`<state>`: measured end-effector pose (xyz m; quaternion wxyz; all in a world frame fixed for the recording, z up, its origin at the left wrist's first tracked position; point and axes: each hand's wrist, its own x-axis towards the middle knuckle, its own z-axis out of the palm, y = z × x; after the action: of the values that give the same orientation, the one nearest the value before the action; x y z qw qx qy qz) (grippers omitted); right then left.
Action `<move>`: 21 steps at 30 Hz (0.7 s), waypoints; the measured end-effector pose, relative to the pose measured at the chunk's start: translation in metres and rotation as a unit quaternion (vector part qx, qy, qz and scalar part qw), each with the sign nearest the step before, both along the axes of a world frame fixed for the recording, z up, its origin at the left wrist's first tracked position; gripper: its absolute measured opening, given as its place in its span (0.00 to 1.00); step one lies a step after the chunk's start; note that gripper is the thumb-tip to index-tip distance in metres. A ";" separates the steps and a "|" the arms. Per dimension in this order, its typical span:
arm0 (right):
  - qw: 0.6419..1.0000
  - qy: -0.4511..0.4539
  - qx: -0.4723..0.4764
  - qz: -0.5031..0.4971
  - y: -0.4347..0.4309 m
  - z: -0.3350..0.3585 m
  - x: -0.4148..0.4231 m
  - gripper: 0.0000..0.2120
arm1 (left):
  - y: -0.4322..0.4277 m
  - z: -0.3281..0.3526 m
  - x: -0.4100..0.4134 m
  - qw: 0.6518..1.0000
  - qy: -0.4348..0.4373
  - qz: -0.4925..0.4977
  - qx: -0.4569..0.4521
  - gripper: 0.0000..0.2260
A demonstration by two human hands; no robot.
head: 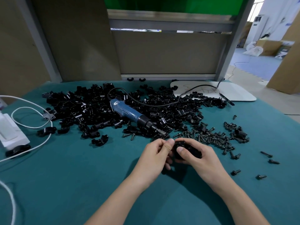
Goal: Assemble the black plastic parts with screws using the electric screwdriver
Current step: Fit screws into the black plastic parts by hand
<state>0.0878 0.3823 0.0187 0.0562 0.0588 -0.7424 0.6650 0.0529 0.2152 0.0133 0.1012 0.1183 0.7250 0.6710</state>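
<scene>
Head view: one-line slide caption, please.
Right hand grips a black plastic part, left hand pinches its edge; blue electric screwdriver lies on the parts pile.

Both bare forearms reach forward and converge, hands meeting above the desk. The right hand [198, 157] curls round a black plastic part [195, 153], thumb pressed on top. The left hand [157, 154], fingers curled, pinches the part's left edge with thumb and forefinger.
</scene>
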 end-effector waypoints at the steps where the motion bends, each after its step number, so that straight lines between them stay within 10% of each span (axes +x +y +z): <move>1: 1.000 -0.003 -0.005 0.001 0.000 0.000 0.000 0.11 | 0.000 -0.001 0.000 1.000 0.005 0.001 0.002 0.13; 9: 0.999 -0.012 -0.030 0.008 0.000 0.000 0.000 0.10 | 0.000 -0.007 -0.004 0.999 0.036 0.026 0.028 0.02; 21: 1.000 0.004 0.017 0.024 0.000 0.000 0.000 0.10 | -0.003 0.000 -0.005 0.999 -0.042 -0.016 0.002 0.17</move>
<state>0.0881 0.3819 0.0184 0.0420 0.0804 -0.7520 0.6529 0.0482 0.2124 0.0131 0.1420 0.1021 0.7169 0.6749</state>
